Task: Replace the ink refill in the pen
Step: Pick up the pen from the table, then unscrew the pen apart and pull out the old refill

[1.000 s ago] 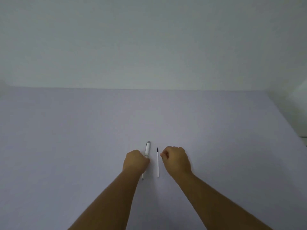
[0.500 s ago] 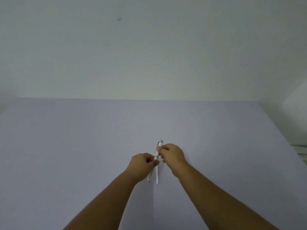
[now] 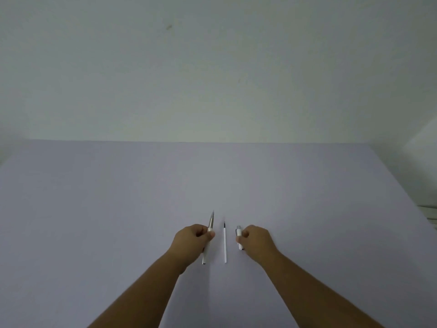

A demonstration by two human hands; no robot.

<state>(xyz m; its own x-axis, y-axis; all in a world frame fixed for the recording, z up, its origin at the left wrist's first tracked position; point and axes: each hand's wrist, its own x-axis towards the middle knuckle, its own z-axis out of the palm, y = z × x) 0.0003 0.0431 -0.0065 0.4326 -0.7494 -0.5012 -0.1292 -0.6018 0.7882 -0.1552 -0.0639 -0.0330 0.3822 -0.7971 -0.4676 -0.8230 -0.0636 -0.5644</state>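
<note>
My left hand (image 3: 192,241) is closed around a white pen (image 3: 208,235) whose silver tip points away from me, uncapped. My right hand (image 3: 256,241) holds the white pen cap (image 3: 239,236) with its clip, just to the right. Between the two hands a thin white ink refill (image 3: 225,243) with a dark tip lies flat on the pale lilac table (image 3: 118,209), pointing away from me and touched by neither hand.
A plain pale wall rises behind the table's far edge (image 3: 212,142). The table's right edge (image 3: 402,185) runs diagonally, with a whitish object (image 3: 429,213) beyond it at the far right.
The hands met over the pen, then pulled apart. The cap came off into my right hand and the pen body stayed in my left. The refill has not moved.
</note>
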